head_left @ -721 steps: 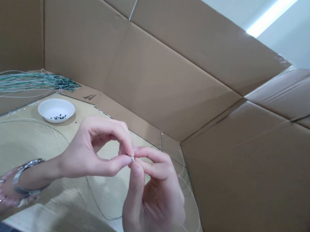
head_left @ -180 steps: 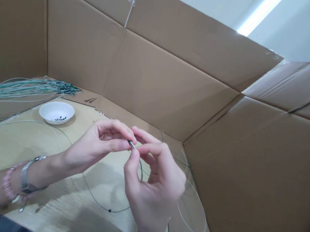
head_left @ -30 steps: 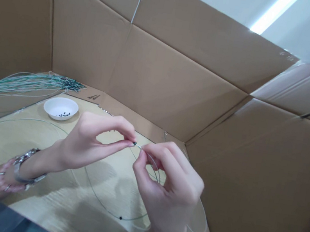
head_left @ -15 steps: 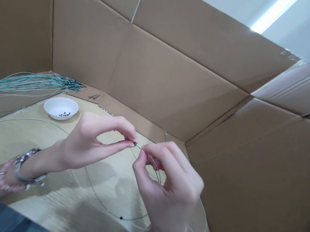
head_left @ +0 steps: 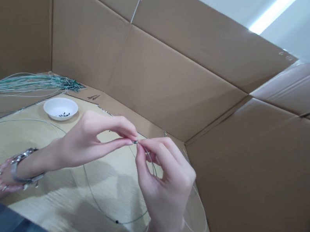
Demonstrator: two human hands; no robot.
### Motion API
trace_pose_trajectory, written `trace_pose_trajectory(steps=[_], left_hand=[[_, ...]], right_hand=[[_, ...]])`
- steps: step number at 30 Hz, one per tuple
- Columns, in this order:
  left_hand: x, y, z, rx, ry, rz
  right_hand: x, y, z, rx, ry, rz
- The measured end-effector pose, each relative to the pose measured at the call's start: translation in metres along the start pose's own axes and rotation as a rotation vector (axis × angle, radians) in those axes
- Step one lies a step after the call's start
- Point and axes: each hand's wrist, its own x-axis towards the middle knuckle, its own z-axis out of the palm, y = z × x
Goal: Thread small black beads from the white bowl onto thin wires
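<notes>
My left hand (head_left: 91,139) pinches a small dark bead (head_left: 135,142) between thumb and forefinger. My right hand (head_left: 165,177) is closed in a pinch on a thin pale cord right beside the bead, and the two sets of fingertips nearly touch. Whether the cord passes through the bead is too small to tell. Below the hands hangs a loop of thin greenish cord (head_left: 94,197) carrying another black bead (head_left: 117,222). A second, whitish loop (head_left: 204,223) shows to the right of my right wrist.
A white bowl (head_left: 50,109) with several black beads stands at the left on the pale tabletop (head_left: 47,209). Behind it lies a bundle of green and white cords (head_left: 38,81) and some small slim metal pieces (head_left: 94,97). Cardboard walls (head_left: 162,73) enclose the table.
My right hand has moved slightly left, closing the gap between its fingertips and the bead. The hanging cord loop with its bead has shifted a little left and down.
</notes>
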Motion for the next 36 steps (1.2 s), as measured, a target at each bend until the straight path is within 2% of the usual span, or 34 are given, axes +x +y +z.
trace_pose_trajectory(steps=[3,7,13,15,19,21,24,29,31,33,36], left_hand=[[0.001,-0.003,0.001,-0.026,0.024,-0.016],[0.000,-0.006,0.004,0.093,0.090,0.041],[-0.002,-0.011,0.008,0.144,0.098,0.076],[-0.001,-0.014,0.008,0.157,0.135,0.069],[-0.001,-0.024,0.004,0.192,0.244,0.073],[0.000,-0.028,0.002,0.196,0.272,0.078],[0.000,-0.031,0.002,0.201,0.227,0.080],[0.000,-0.028,0.010,0.207,0.168,0.091],[0.001,-0.030,0.013,0.163,0.161,0.079],[0.004,-0.039,0.015,0.051,0.123,0.017],[0.006,-0.073,0.019,-0.001,-0.097,-0.228]], right_hand=[[0.000,0.001,0.001,0.036,-0.014,0.023],[-0.001,0.004,0.004,0.051,-0.060,0.050],[0.002,0.007,0.003,-0.047,-0.113,0.140],[0.001,0.010,0.000,-0.134,-0.224,0.208],[-0.007,0.024,-0.007,-0.325,-0.680,0.310],[-0.008,0.031,-0.008,-0.351,-0.782,0.323],[-0.002,0.037,-0.002,-0.265,-0.741,0.318],[0.011,0.038,0.022,0.422,-0.393,0.422],[0.010,0.038,0.030,0.515,-0.317,0.453],[0.009,0.040,0.034,0.507,-0.276,0.457],[0.007,0.043,0.034,0.495,-0.205,0.460]])
